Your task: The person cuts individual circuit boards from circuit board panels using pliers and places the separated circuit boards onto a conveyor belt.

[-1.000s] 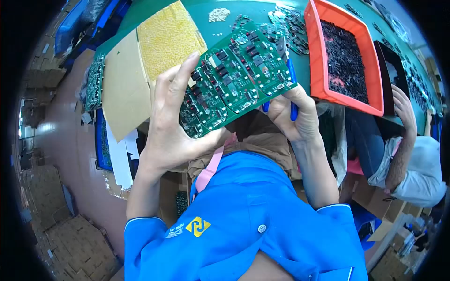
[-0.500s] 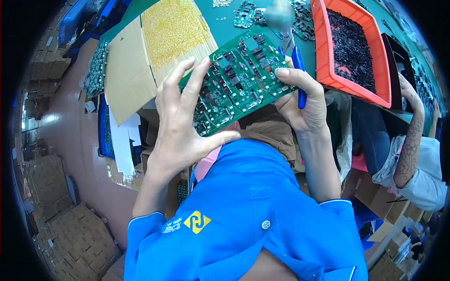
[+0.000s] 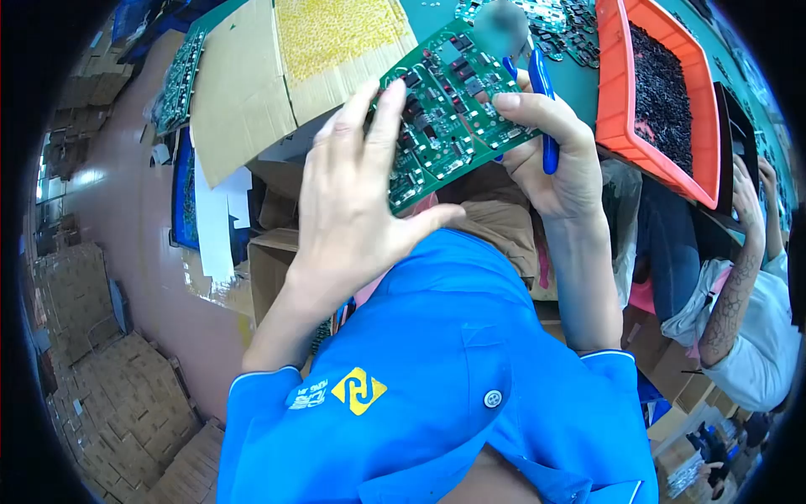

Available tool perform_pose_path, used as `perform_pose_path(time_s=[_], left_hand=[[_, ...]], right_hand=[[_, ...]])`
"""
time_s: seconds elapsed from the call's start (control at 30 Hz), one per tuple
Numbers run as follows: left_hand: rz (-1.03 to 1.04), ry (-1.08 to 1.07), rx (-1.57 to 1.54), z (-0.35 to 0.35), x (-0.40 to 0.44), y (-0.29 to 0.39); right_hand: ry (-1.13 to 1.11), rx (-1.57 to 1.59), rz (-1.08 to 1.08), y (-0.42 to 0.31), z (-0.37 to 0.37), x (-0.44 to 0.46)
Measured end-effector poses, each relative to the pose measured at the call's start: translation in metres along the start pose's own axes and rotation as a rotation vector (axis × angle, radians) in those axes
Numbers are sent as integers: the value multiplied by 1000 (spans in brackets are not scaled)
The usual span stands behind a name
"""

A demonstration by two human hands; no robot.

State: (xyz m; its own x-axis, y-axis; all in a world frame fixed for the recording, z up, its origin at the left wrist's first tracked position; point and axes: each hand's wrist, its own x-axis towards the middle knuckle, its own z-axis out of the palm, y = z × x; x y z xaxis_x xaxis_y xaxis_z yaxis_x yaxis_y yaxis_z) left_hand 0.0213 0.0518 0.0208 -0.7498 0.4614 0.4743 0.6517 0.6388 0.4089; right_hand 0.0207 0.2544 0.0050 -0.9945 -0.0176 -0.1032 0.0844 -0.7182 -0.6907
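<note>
A green circuit board (image 3: 457,126), crowded with black, red and white components, is tilted in front of my chest. My right hand (image 3: 558,160) grips its right end, the thumb pressed on top and the fingers underneath. That hand also carries blue-handled pliers (image 3: 550,126); a blurred patch partly obscures their metal head. My left hand (image 3: 357,185) lies over the board's left end, its fingers straight and its thumb stretched out to the side. It covers that end of the board.
A cardboard sheet (image 3: 243,92) bearing many small yellow pieces (image 3: 340,34) lies on the green table at left. More boards (image 3: 546,25) lie behind. An orange bin (image 3: 617,92) of small black parts stands at right. A co-worker's arm (image 3: 735,286) reaches in beyond it.
My left hand has slid further across the board, hiding more of its left end. The view has shifted a little, so the bin and cardboard appear further right. My right hand keeps its grip.
</note>
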Motion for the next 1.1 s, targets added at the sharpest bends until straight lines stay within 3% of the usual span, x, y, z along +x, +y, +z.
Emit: perform_pose_path(time_s=[0.17,0.3,0.33,0.4,0.47,0.57,0.63,0.8,1.1], left_hand=[[-38,-73,124,9,5,-16],[-72,29,-338,-6,11,-22],[-77,31,-323,-11,11,-24],[-503,107,-940,-19,10,-27],[-928,198,-1557,-25,10,-31],[-936,184,-1738,-21,11,-34],[-923,152,-1946,-12,16,-33],[-839,65,-1671,10,-4,-35],[-850,84,-1622,19,-13,-37]], right_hand=[[9,-129,-113,-6,34,1],[-161,-255,-40,-31,42,-5],[-169,-246,-70,-32,37,-6],[-187,-228,-91,-31,28,-12],[-35,-588,-229,-26,22,-25],[72,-806,-201,-17,12,-45],[-44,-1145,-57,-20,8,-54],[-85,-1445,-324,-13,-12,-58],[-106,-1605,-332,-19,-18,-56]])
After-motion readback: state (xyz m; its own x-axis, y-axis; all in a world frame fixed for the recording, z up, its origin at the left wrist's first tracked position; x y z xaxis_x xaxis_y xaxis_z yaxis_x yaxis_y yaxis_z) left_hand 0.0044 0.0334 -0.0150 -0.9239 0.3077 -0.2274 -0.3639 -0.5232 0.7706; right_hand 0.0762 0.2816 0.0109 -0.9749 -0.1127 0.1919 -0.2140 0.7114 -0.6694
